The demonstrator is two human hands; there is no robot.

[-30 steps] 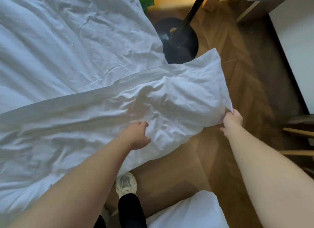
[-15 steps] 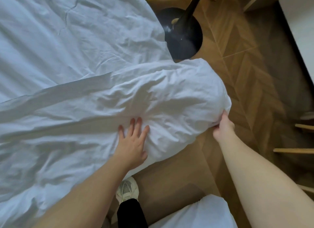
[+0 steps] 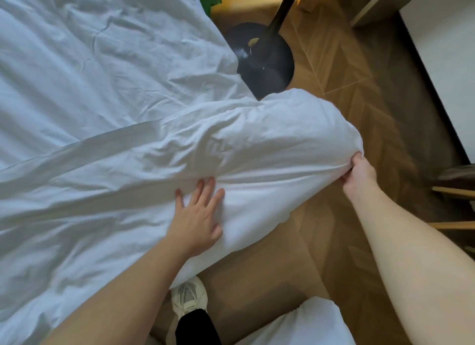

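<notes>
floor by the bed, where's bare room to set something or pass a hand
Bare floor lies between duvet, shoe and white bundle, and between lamp base and wall. The sheet beyond the duvet is free too. Crowded: lamp base beside the duvet's fold, wooden legs past the right hand.

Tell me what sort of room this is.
Probably a bedroom: a white-sheeted bed, a puffy white duvet lying across it, and a black round-based stand on the wood floor beside it.
</notes>
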